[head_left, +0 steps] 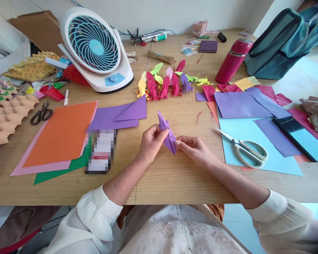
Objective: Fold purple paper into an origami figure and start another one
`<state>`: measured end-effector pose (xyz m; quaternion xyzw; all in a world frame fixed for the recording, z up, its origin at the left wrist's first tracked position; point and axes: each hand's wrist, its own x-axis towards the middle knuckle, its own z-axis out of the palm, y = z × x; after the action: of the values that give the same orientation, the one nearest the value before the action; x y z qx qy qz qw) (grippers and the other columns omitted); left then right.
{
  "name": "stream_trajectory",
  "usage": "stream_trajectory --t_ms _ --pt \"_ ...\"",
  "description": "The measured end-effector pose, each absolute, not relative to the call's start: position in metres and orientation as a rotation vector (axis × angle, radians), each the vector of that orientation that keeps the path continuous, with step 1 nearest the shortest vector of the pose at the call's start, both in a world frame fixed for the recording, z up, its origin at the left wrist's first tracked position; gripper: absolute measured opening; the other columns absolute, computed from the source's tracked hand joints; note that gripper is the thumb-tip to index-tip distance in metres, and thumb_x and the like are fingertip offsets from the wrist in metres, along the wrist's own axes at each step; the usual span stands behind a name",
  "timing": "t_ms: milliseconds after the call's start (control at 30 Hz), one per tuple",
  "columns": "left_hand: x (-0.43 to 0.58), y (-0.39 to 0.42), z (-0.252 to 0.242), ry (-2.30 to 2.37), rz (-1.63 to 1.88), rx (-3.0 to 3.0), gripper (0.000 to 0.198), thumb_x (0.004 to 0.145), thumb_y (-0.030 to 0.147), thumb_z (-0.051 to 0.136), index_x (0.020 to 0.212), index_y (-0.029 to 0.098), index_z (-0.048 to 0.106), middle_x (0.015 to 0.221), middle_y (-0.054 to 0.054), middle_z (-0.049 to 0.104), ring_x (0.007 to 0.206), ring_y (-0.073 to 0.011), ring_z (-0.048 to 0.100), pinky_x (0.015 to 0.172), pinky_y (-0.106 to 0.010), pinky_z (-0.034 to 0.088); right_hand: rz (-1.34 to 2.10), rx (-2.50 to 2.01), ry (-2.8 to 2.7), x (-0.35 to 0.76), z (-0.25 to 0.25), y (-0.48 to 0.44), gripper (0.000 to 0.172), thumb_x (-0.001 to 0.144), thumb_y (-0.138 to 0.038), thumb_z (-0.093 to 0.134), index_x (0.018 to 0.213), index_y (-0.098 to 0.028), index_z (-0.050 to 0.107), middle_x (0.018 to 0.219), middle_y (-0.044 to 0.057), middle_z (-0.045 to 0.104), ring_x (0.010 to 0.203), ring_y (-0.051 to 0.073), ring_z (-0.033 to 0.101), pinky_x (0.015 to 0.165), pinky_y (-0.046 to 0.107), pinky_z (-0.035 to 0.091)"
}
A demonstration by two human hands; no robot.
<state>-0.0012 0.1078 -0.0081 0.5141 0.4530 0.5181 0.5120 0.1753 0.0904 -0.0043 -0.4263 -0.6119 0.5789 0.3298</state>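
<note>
A folded piece of purple paper (pixel 170 141), narrow and pointed at both ends, is held between my two hands above the table. My left hand (pixel 153 142) pinches its middle with the thumb on top. At its lower right edge, my right hand (pixel 192 146) grips the paper between thumb and fingertips. Beyond my hands stands a cluster of folded paper figures (pixel 164 86) in red, yellow, green, pink and purple. Purple sheets (pixel 113 114) lie to the left, the top one with a corner folded over.
White-handled scissors (pixel 245 146) rest on light blue paper (pixel 275 164) at right, near a dark phone (pixel 302 137). Orange paper (pixel 58 134), another phone (pixel 100 151) and black scissors (pixel 41 113) lie left. A fan (pixel 95 49), red flask (pixel 233 61) and teal bag (pixel 278 46) stand behind.
</note>
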Motion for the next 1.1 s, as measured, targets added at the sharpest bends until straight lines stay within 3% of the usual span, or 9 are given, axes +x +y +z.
stream_trajectory --t_ms 167,233,533,767,933,1100 --pt "0.010 0.098 -0.014 1.070 1.144 1.338 0.038 0.083 0.039 0.069 0.065 0.019 0.042 0.062 0.005 0.042 0.058 -0.0082 0.037 0.054 -0.023 0.031 1.556 -1.111 -1.634 0.177 -0.002 0.091 0.059 0.080 -0.069 0.061 0.056 -0.018 0.047 0.054 -0.005 0.034 0.052 0.008 0.027 0.050 0.026 0.021" --pt "0.011 0.097 -0.013 1.056 1.136 1.328 0.038 0.083 0.039 0.069 0.066 0.019 0.042 0.063 0.005 0.042 0.058 -0.0083 0.037 0.054 -0.023 0.032 1.571 -1.111 -1.647 0.178 -0.003 0.091 0.059 0.079 -0.070 0.062 0.055 -0.018 0.046 0.054 -0.005 0.030 0.052 0.007 0.025 0.050 0.026 0.019" --pt "0.003 0.103 -0.004 1.071 1.288 1.239 0.036 0.082 0.039 0.070 0.066 0.018 0.045 0.060 0.006 0.042 0.053 -0.0071 0.036 0.051 -0.022 0.030 1.612 -1.099 -1.766 0.180 -0.002 0.091 0.049 0.083 -0.060 0.062 0.071 -0.014 0.070 0.058 -0.002 0.046 0.055 0.009 0.032 0.053 0.026 0.024" --pt "-0.005 0.111 0.004 1.065 1.405 1.084 0.039 0.077 0.040 0.075 0.067 0.018 0.045 0.058 0.007 0.041 0.051 -0.0058 0.034 0.048 -0.020 0.027 1.624 -1.067 -1.795 0.178 -0.005 0.087 0.041 0.082 -0.054 0.066 0.072 -0.015 0.068 0.062 -0.001 0.057 0.057 0.011 0.045 0.054 0.025 0.032" --pt "-0.007 0.112 0.001 1.083 1.315 1.074 0.039 0.077 0.042 0.074 0.067 0.018 0.045 0.057 0.007 0.042 0.050 -0.0057 0.035 0.047 -0.020 0.027 1.508 -1.097 -1.685 0.177 -0.009 0.086 0.044 0.085 -0.056 0.064 0.067 -0.017 0.058 0.057 -0.004 0.045 0.053 0.009 0.036 0.051 0.025 0.027" --pt "-0.008 0.109 -0.003 1.049 1.067 1.213 0.038 0.080 0.042 0.070 0.066 0.018 0.044 0.058 0.006 0.041 0.052 -0.0064 0.034 0.049 -0.022 0.026 1.359 -1.037 -1.414 0.179 -0.010 0.090 0.034 0.085 -0.052 0.067 0.084 -0.020 0.059 0.069 -0.002 0.052 0.062 0.011 0.045 0.058 0.025 0.037"
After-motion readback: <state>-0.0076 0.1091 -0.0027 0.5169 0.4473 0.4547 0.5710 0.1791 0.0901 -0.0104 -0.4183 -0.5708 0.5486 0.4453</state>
